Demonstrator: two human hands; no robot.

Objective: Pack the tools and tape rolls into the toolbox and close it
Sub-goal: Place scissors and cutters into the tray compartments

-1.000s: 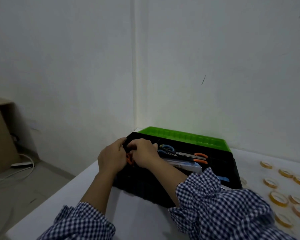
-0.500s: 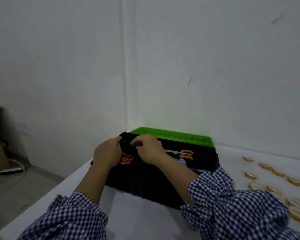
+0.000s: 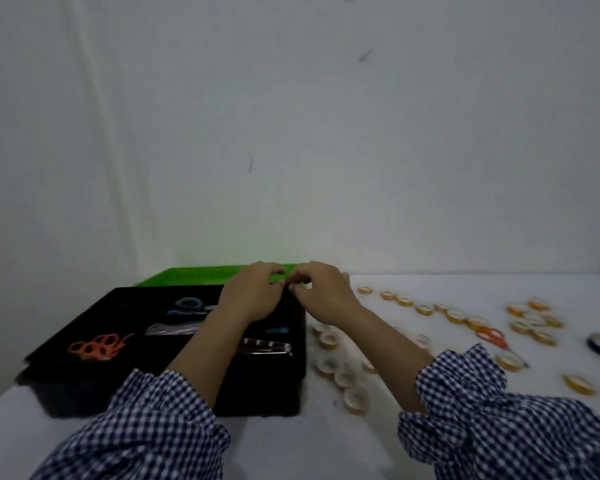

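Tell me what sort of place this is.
Probably a bare indoor workroom: plain white walls, a white table, an open black plastic toolbox with a green lid, and small yellowish tape rolls scattered beside it.

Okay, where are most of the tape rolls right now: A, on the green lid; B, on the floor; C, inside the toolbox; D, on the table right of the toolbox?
D: the tape rolls lie scattered on the white table, right of the black toolbox.
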